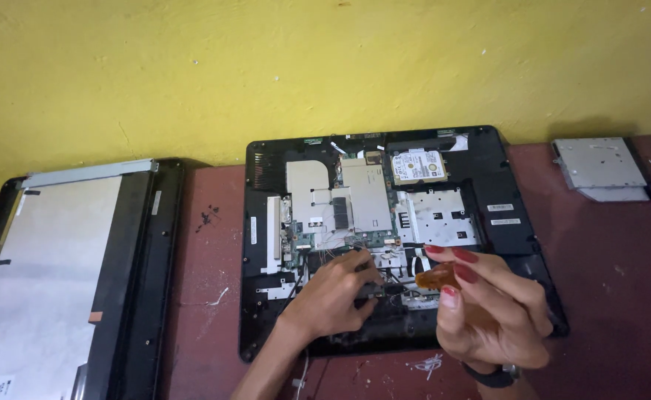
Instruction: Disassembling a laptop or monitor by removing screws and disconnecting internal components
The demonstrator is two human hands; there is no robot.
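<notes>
An opened black all-in-one computer chassis lies flat on the reddish table, its green board, silver shields and hard drive exposed. My left hand rests inside the lower part of the chassis, fingertips pinching a small dark part beside thin wires near the board's lower edge. My right hand hovers just to the right, above the chassis, holding a piece of amber-coloured tape between thumb and fingers.
A detached display panel in a black frame lies at the left. Several small black screws sit between it and the chassis. A silver optical drive lies at the back right. A yellow wall stands behind the table.
</notes>
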